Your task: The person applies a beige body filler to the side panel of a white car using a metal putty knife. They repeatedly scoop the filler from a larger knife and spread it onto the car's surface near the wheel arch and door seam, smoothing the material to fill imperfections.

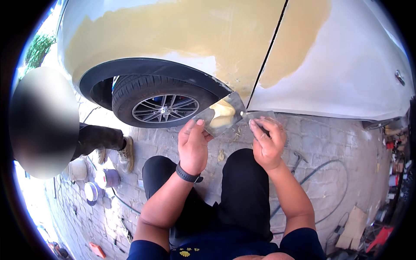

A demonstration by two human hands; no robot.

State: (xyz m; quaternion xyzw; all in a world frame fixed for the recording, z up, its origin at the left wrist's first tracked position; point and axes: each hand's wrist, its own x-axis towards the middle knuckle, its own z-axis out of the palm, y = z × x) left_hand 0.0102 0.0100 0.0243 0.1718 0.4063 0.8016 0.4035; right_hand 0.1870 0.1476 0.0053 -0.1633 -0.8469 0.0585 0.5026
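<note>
Two grips closed: left hand (193,147) holds filler-loaded metal board (220,114), right hand (268,143) holds spreader (259,116) at its edge. Car panel (208,39) above largely coated; lower fringe looks bare.

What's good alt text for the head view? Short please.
Seen from above, a crouching person's left hand holds a metal spreader plate loaded with pale yellow filler, while the right hand holds a second spreader blade against it. Behind is a white car with tan filler patches above its wheel; another person sits at left.
</note>
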